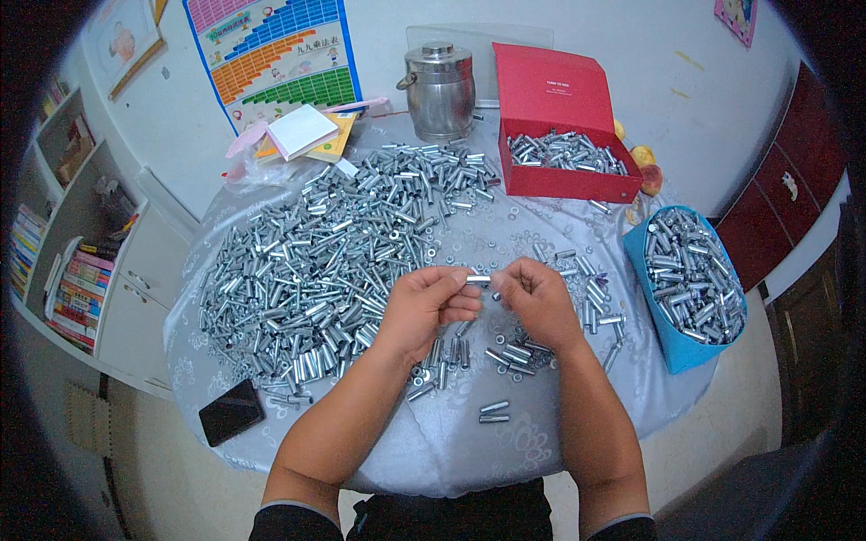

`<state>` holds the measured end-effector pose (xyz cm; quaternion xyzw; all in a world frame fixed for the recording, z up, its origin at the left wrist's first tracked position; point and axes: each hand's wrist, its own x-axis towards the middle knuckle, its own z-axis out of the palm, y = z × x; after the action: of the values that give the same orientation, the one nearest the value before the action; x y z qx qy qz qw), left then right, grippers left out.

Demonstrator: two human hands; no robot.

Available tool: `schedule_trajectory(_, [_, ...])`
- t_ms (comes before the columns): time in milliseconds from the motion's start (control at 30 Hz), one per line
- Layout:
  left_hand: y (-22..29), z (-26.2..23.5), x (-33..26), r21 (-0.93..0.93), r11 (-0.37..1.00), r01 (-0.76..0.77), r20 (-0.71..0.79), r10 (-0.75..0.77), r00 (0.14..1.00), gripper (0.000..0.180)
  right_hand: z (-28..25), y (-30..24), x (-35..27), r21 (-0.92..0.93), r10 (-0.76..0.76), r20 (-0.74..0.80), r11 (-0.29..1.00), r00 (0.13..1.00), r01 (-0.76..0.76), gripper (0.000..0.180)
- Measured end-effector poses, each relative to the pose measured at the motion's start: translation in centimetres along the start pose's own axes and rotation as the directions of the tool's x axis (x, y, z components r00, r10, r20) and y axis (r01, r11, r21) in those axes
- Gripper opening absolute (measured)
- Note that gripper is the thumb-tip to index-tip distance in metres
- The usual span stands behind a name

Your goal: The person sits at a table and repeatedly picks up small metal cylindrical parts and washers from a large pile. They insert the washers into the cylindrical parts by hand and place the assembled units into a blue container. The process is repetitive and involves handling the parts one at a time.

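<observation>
L hand [431, 302], R hand [538, 298], pinching metal tube [478, 279]

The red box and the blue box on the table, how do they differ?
The red box has an upright open lid and stands at the table's far edge; the blue box shows no lid and sits at the right edge. The red box looks partly filled, the blue box heaped. Both hold small silver metal tubes.

A round cloth-covered table [469, 451] is set against a white wall [595, 27], flanked by a bookshelf [77, 270] and red cabinets [776, 189].
</observation>
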<state>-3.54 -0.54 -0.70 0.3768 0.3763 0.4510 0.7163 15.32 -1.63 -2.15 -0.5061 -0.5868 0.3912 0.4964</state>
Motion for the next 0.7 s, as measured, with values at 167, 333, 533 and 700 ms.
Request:
schedule_trajectory(167, [-0.1,0.0,0.0,-0.007,1.0,0.004,0.006,-0.003,1.0,0.023,0.8,-0.5,0.0,0.139,-0.071,-0.117,0.986,0.991,0.087,0.032])
schedule_trajectory(333, [-0.1,0.0,0.1,0.008,1.0,-0.002,0.01,0.002,1.0,0.023,-0.5,-0.8,0.0,-0.064,0.037,0.0,0.997,0.999,-0.037,0.032])
schedule_trajectory(533, [0.0,0.1,-0.1,0.011,1.0,-0.001,0.014,0.0,1.0,0.023,-0.5,-0.7,-0.2,0.011,0.101,0.009,0.995,0.995,-0.101,0.033])
schedule_trajectory(700, [-0.1,0.1,-0.1,0.01,1.0,-0.009,0.007,0.009,1.0,0.023,-0.2,-0.5,-0.1,0.034,0.001,0.036,0.999,0.999,-0.002,0.03])
